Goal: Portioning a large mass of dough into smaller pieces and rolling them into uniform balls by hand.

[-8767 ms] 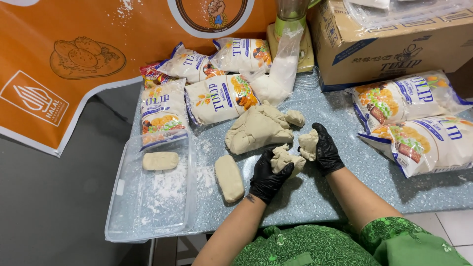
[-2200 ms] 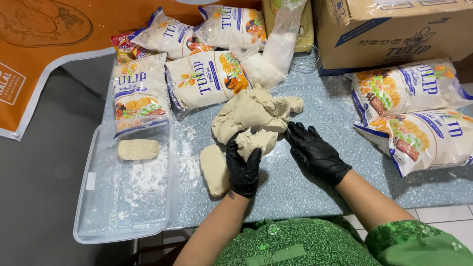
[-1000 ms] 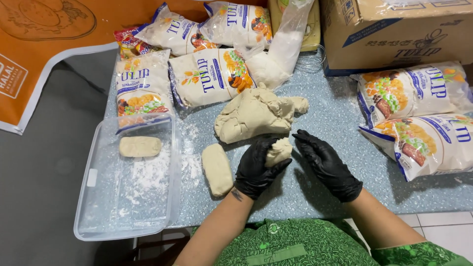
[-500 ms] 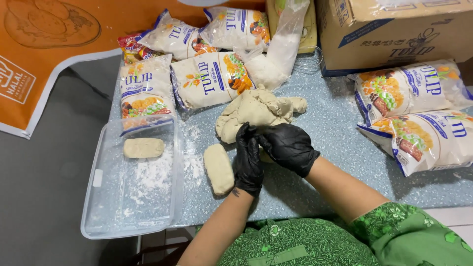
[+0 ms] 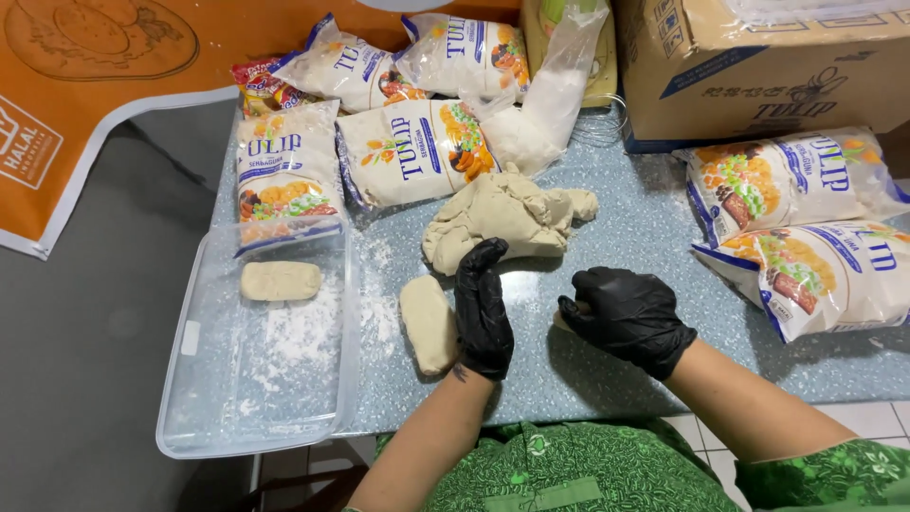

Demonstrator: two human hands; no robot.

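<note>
**Dough Portioning: Hand and Workpiece Positions**

The left hand (image 5: 482, 308), in a black glove, is standing edge-up on the table (image 5: 654, 237), fingers straight and pressed together, gripping nothing. Its fingertips are lying just short of the dough mass (image 5: 498, 216). A shaped oblong piece (image 5: 428, 322) is lying flat on the table just beside this hand, on its outer side.

The right hand (image 5: 626, 316), also gloved, is curling its fingers around a small dough lump (image 5: 565, 320); only a pale edge of the lump is showing at the fingers. The two hands are sitting near each other without touching.

The dough mass is resting on the table between the hands and the flour bags (image 5: 412, 152). A clear bag (image 5: 545, 104) of white powder is leaning just behind it.

A clear tray (image 5: 204, 408), dusted with flour, is overhanging the table's left edge and carrying one flat dough piece (image 5: 281, 281). More bags (image 5: 806, 228) are lying at the right, below a carton (image 5: 758, 66).
</note>
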